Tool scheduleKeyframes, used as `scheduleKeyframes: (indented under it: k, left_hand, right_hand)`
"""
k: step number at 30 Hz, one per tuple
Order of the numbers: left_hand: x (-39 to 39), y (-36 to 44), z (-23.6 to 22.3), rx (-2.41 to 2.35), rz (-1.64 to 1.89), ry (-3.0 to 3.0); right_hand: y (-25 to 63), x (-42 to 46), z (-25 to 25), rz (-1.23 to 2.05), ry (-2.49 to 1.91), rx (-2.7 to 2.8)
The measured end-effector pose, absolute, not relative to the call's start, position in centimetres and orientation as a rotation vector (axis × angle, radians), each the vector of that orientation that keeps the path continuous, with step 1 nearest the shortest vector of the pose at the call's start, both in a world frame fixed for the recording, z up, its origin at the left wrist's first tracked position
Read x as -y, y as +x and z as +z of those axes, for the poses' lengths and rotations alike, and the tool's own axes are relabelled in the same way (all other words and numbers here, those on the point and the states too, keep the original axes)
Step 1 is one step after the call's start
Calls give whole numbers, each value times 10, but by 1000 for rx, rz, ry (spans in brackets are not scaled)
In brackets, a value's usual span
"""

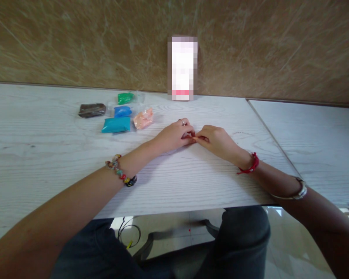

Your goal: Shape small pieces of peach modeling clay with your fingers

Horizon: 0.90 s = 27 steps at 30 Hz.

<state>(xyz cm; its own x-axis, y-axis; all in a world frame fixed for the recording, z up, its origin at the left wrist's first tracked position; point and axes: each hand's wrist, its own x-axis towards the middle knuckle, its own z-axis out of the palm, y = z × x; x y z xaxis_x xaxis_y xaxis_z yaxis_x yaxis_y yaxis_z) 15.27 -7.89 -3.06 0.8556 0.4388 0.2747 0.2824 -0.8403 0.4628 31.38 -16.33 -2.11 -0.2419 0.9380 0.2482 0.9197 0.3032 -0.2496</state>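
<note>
My left hand (176,135) and my right hand (216,140) meet at the middle of the white wood-grain table (46,155), fingers curled and pinched together. Between the fingertips shows a small pale orange piece (196,138) with a bit of red beside it; I cannot make out what it is. A ring is on my left hand and a beaded bracelet on that wrist. A red thread band and a metal bangle sit on my right arm.
To the left lie small plastic bags of coloured clay: brown (92,110), green (125,97), blue (122,111), teal (116,124) and peach (143,118). A white blurred box (182,68) stands against the brown wall. A second tabletop (314,139) adjoins on the right.
</note>
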Motion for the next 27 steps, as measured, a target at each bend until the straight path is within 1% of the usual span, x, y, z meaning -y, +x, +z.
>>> scheduleKeyframes:
  k: [9,16,21,24,27]
  left_hand:
    - [84,152,-27,-465,507,2673]
    - [87,151,-25,-413,477,2648]
    - [83,147,-26,-497,480,2625]
    - [82,146,-26,-475,470,2569]
    - [81,144,-25,-461,510,2536]
  right_hand:
    - [316,165,-20,86,-1581,2264]
    - [325,170,-5,148,-1457,2342]
    - [342,169,6,124,-1562,2170]
    - [350,165,3,213,-1641,2061]
    - [350,162,-4,314,-1677,2065]
